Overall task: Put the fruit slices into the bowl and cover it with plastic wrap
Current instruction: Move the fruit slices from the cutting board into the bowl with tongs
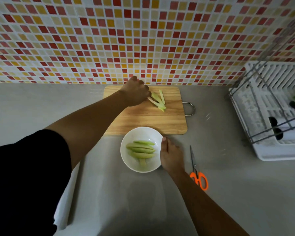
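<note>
**Slices Part-Transferred; Wrap Not Yet Applied**

On the table nearest me, at my left, lies the plastic wrap roll (65, 206), partly hidden by my sleeve. I judge the film to be light and clingy, best taken by its free edge. To the right lies one pair of orange-handled scissors (198, 176).

Next out, my right hand (171, 157) rests against the rim of the one white bowl (124, 155), thumb on the edge and fingers curled at its outer wall, steadying it. The bowl holds about five green fruit slices (141, 149); it is likely smooth and breakable, so a rim grip suits.

Beyond it, on the one wooden cutting board (152, 121), roughly four or five remaining slices (158, 99) lie overlapped; the exact count is unclear. My left hand (135, 92) is closed over their near ends, pinching some. I judge them light, moist, slippery and apt to snap, best gathered in a loose bunch by the ends.

One dish rack (271, 113) stands far right.
</note>
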`<state>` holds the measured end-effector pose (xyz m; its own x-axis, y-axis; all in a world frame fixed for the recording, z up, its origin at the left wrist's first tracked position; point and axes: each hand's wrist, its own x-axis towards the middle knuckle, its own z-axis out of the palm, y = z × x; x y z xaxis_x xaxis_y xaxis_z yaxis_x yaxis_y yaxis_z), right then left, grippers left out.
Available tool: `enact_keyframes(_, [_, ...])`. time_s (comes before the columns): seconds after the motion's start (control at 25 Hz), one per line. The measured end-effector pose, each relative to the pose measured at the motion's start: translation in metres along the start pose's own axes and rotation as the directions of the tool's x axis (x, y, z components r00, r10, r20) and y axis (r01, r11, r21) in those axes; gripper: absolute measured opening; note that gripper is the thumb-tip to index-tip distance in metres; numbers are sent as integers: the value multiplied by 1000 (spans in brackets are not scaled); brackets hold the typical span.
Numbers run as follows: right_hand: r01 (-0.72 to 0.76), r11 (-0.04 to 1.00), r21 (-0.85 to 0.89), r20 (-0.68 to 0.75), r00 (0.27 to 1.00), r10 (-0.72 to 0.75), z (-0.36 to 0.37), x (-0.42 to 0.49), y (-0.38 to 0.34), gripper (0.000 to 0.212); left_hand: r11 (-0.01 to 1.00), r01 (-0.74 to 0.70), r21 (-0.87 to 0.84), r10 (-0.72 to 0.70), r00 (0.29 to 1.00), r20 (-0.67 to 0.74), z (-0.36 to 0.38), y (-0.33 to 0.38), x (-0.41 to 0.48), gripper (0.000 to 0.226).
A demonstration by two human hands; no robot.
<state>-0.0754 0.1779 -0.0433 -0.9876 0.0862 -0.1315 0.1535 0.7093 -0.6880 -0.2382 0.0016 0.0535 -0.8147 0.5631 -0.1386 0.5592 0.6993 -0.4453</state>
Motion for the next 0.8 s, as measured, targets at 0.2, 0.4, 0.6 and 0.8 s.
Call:
enact_keyframes(0.2, [-28,999,29,13,1000,28,-1,0,-2,43,998,-68,-18,69,995,76,-8,-5,7,34])
enact_keyframes(0.4, [-24,1000,16,20,1000,23,-1,0,-2,44,989,7,-145,9,994,113,-4,0,6,31])
enact_keyframes(0.6, [-30,999,19,24,999,30,-2,-1,-2,46,736,191,-649,-135,982,136,5,-8,-16,29])
enact_keyframes(0.8, [-9,1000,10,30,1000,8,-4,-1,-4,48,313,268,-911,-14,961,278,-2,-33,-69,16])
